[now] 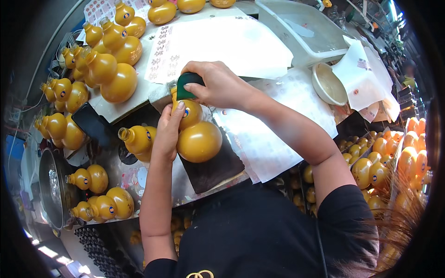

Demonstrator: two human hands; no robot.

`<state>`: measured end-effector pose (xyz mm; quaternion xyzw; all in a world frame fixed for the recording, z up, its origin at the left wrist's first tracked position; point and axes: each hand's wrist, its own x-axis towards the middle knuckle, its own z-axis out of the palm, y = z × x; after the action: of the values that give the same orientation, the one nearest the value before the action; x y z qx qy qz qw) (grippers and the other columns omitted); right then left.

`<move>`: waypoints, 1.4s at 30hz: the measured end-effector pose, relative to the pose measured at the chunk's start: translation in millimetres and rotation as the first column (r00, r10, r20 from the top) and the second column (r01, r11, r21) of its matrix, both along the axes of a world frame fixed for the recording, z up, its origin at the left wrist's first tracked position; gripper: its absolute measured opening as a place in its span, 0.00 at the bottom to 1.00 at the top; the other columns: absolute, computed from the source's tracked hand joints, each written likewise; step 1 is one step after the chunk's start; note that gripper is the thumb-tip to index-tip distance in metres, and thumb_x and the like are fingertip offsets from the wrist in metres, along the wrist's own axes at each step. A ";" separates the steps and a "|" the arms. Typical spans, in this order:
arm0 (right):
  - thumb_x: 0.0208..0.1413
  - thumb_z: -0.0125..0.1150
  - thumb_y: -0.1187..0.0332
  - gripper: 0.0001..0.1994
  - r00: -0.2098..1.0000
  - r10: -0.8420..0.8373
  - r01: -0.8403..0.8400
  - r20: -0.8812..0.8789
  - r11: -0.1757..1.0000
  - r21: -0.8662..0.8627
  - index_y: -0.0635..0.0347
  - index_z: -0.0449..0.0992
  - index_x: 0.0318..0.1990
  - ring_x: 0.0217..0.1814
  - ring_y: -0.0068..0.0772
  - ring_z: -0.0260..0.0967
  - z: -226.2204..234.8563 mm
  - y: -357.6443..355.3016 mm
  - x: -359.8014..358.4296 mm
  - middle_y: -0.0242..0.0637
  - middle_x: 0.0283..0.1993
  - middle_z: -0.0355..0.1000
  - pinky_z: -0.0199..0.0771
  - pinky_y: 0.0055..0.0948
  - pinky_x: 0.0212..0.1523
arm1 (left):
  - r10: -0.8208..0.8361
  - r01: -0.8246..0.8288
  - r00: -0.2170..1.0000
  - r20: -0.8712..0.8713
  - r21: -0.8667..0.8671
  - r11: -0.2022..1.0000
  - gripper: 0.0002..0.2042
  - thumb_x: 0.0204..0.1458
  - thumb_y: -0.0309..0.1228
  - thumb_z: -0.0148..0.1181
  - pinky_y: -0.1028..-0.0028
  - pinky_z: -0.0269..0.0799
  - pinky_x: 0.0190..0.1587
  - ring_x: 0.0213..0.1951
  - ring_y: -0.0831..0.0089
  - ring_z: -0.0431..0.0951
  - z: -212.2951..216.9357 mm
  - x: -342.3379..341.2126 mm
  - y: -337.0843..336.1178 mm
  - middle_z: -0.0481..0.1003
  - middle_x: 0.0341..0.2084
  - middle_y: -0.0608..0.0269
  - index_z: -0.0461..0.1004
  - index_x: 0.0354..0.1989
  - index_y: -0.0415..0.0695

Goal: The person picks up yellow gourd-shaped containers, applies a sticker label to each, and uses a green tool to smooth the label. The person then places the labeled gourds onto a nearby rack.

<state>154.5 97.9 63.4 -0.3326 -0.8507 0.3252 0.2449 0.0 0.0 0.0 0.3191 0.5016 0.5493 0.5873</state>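
A yellow gourd-shaped bottle [200, 142] lies tilted on a dark mat [215, 172], its neck pointing away from me. My left hand [168, 130] is closed round its upper bulb, the thumb next to a small blue oval sticker. In my right hand [218, 84] is a dark green flat scraper-like pad [186, 86], pinched between thumb and fingers and pressed against the neck. Fingers and pad cover part of that neck. Left of my left hand lies another gourd-shaped bottle [138, 140] with a similar sticker.
Several gourd-shaped bottles [121, 82] crowd the left side. A black phone [95, 125] leans among them, above a round metal pan [52, 187]. Printed sheets [232, 46] cover the far table. A bowl [329, 84] and translucent bin [301, 34] stand right; crates of bottles [366, 173] lie lower right.
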 end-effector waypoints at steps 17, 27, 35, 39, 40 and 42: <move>0.53 0.62 0.58 0.11 0.911 -0.412 0.362 0.007 0.792 -0.491 0.56 0.78 0.33 0.32 0.18 0.65 -82.3 -82.0 169.0 0.27 0.32 0.74 0.65 0.20 0.37 | 0.169 -0.132 0.971 -0.170 0.211 0.969 0.21 0.64 0.36 0.40 0.73 0.61 0.59 0.60 0.70 0.64 -23.7 -9.7 -49.8 0.63 0.58 0.56 0.55 0.64 0.41; 0.48 0.63 0.65 0.12 0.971 -0.012 0.021 0.240 0.999 -0.035 0.48 0.71 0.40 0.29 0.40 0.71 -105.5 -182.7 200.3 0.32 0.45 0.67 0.70 0.32 0.29 | 0.439 -0.295 0.830 -0.345 0.396 0.870 0.19 0.62 0.25 0.42 0.67 0.55 0.63 0.60 0.67 0.63 -9.6 25.6 -101.9 0.64 0.56 0.53 0.57 0.61 0.38; 0.48 0.59 0.72 0.05 0.950 -0.309 0.308 0.042 0.908 -0.282 0.64 0.74 0.32 0.32 0.30 0.68 -110.5 -171.2 212.2 0.38 0.33 0.71 0.69 0.26 0.33 | 0.398 -0.246 0.851 -0.342 0.409 0.879 0.17 0.63 0.27 0.41 0.68 0.59 0.60 0.59 0.69 0.65 -6.8 32.1 -115.0 0.65 0.56 0.56 0.58 0.60 0.39; 0.46 0.59 0.69 0.07 0.757 -0.644 0.652 0.107 0.755 -0.066 0.61 0.75 0.32 0.31 0.34 0.70 -106.7 -136.2 256.8 0.38 0.33 0.73 0.70 0.28 0.34 | 0.409 -0.269 0.853 -0.325 0.398 0.877 0.16 0.63 0.27 0.42 0.68 0.59 0.60 0.58 0.69 0.65 -11.9 31.5 -119.3 0.65 0.56 0.56 0.59 0.59 0.39; 0.46 0.58 0.69 0.06 0.677 -0.726 0.725 0.121 0.686 0.056 0.62 0.74 0.29 0.33 0.38 0.71 -102.3 -124.4 274.7 0.41 0.31 0.72 0.71 0.32 0.36 | 0.408 -0.273 0.856 -0.317 0.393 0.878 0.16 0.63 0.27 0.42 0.68 0.59 0.60 0.58 0.69 0.65 -12.2 29.9 -120.4 0.66 0.56 0.56 0.60 0.59 0.39; 0.46 0.56 0.67 0.07 0.439 -0.868 0.816 0.233 0.494 0.301 0.61 0.74 0.28 0.37 0.44 0.72 -91.2 -104.1 312.7 0.43 0.31 0.72 0.72 0.38 0.40 | 0.408 -0.275 0.856 -0.318 0.388 0.880 0.16 0.63 0.27 0.42 0.69 0.60 0.60 0.58 0.69 0.65 -9.8 28.2 -120.2 0.66 0.55 0.56 0.60 0.58 0.39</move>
<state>467.2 -6.1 -27.8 -0.7456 -0.6211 0.0316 0.2395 28.2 -120.2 -9.8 0.4197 0.5586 0.6470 0.3053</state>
